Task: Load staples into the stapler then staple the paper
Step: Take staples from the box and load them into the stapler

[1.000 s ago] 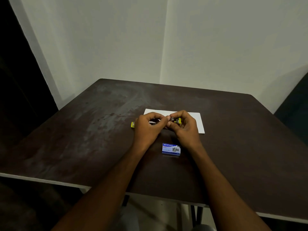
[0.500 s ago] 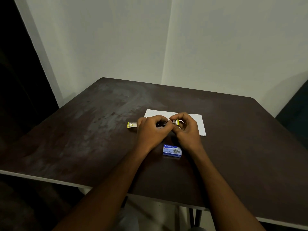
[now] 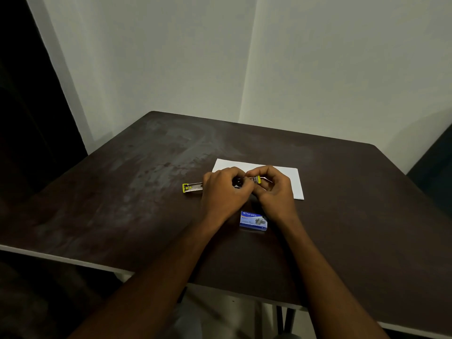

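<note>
Both hands work close together near the middle of the dark brown table (image 3: 137,196), somewhat toward its far edge. The left hand (image 3: 223,192) is curled over the middle of the yellow stapler (image 3: 192,187). The stapler's metal-lined end sticks out past the knuckles toward the table's left edge and lies flat on the top. The right hand (image 3: 275,190) meets the left fingertip to fingertip. Its thumb and forefinger pinch the stapler's other yellow end, which shows as a small bright piece between the two hands. The stapler seems to be swung open along its length, though the fingers hide the hinge, so that is hard to confirm.

Behind the hands the white paper (image 3: 289,181) lies flat, its long side roughly parallel to the far edge; the right hand covers part of it. Just on the near side of the hands, between the wrists, a small blue staple box (image 3: 253,221) rests on the table — apart from both the stapler and the paper. Both forearms reach in over the near edge.
</note>
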